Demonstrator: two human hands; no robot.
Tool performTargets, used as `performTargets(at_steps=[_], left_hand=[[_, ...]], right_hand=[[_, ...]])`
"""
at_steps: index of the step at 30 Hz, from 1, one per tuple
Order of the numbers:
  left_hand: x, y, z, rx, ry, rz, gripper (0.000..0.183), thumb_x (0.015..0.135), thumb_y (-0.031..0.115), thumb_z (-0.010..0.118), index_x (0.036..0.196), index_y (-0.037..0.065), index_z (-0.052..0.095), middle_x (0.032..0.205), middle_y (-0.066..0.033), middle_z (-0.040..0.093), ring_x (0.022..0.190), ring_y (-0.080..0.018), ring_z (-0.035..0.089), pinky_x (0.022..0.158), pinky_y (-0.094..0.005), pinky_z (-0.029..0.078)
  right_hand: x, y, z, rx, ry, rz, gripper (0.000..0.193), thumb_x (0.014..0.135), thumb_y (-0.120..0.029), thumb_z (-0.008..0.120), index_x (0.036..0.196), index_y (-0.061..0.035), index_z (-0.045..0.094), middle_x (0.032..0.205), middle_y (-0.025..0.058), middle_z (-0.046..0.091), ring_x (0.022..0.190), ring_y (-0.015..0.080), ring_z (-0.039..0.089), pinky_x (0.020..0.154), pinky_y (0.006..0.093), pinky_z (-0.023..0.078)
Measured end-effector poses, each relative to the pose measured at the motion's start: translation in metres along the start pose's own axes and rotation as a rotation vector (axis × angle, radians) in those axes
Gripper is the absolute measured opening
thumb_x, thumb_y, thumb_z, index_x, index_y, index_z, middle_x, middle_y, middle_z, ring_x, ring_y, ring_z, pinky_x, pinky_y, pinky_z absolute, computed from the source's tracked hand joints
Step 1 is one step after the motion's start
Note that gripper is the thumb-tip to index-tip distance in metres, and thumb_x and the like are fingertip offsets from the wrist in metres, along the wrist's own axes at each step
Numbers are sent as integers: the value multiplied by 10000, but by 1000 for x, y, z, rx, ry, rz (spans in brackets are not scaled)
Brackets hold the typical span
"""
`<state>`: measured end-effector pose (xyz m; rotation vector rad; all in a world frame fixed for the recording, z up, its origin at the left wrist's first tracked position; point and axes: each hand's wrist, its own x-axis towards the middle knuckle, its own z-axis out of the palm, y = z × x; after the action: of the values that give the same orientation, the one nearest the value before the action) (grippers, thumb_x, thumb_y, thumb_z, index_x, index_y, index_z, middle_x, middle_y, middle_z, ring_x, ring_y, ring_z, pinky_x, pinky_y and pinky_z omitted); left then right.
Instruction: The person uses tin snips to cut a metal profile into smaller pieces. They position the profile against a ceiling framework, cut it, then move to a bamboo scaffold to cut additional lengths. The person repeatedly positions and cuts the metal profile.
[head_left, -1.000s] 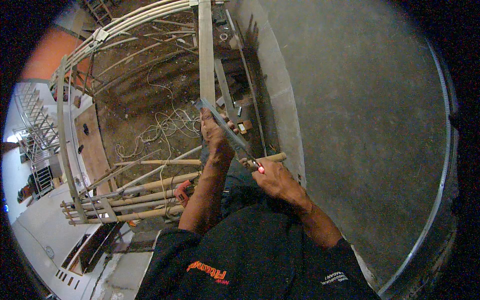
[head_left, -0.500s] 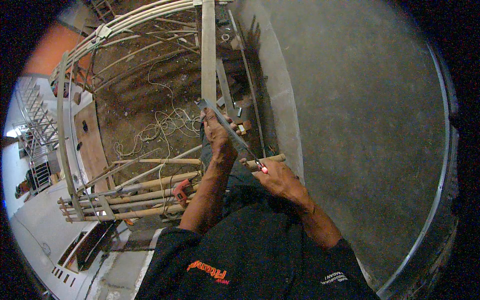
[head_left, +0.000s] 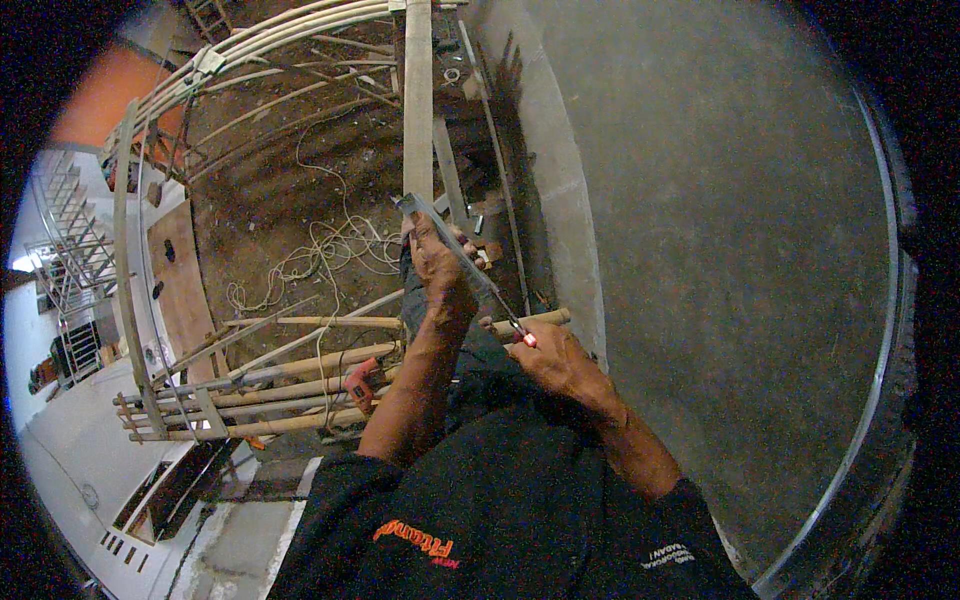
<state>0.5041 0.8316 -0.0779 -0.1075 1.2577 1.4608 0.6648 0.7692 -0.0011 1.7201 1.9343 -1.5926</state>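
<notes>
My left hand [head_left: 436,264] is closed around a long, thin grey metal strip [head_left: 452,246], which slants from the end of a wooden plank down toward my right hand. Fingers of that hand curl over the strip's right side. My right hand [head_left: 562,364] is closed on a slim tool with a thin dark shaft [head_left: 513,322] and a bright red spot at its handle. The shaft's tip meets the lower end of the strip; whether they touch I cannot tell. Most of the handle is hidden in my fist.
Ahead runs an upright-looking wooden plank [head_left: 418,110]. Bamboo poles [head_left: 285,392] form a frame at left, with a red power drill [head_left: 361,384] on them. A tangled pale cable [head_left: 330,250] lies far below. A grey concrete wall [head_left: 720,250] rises at right.
The metal strip and my left hand have shifted very slightly, and the left fingers now cover more of the small box behind them. My right hand stays almost in place.
</notes>
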Motion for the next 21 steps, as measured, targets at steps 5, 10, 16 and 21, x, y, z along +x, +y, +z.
performTargets(at_steps=[5, 10, 16, 21], left_hand=[[-2, -5, 3, -21, -26, 75, 462, 973, 588, 439, 960, 127, 460, 706, -19, 514, 516, -142, 528, 429, -284, 461], [0, 2, 5, 7, 5, 34, 448, 981, 581, 429, 959, 134, 455, 696, -18, 499, 506, -135, 517, 419, -269, 451], [-1, 3, 9, 16, 27, 33, 455, 975, 593, 432, 947, 140, 454, 693, -8, 491, 503, -125, 501, 419, -260, 422], [1, 0, 10, 18, 41, -17, 427, 975, 580, 444, 958, 154, 473, 698, 2, 496, 514, -112, 497, 443, -260, 424]], right_hand=[[-5, -8, -9, -4, -24, 54, 363, 868, -330, 562, 1055, -26, 627, 922, 222, 666, 879, 414, 634, 770, 467, 486], [0, -3, -10, -18, -43, 27, 325, 863, -301, 523, 932, 14, 561, 847, 261, 627, 820, 450, 619, 747, 529, 475], [6, 22, 0, -39, -16, 70, 327, 859, -316, 542, 967, -8, 564, 888, 252, 643, 858, 458, 628, 756, 535, 487], [7, 25, -3, -43, 7, 16, 342, 853, -324, 548, 976, -6, 567, 890, 252, 647, 874, 455, 633, 765, 533, 489]])
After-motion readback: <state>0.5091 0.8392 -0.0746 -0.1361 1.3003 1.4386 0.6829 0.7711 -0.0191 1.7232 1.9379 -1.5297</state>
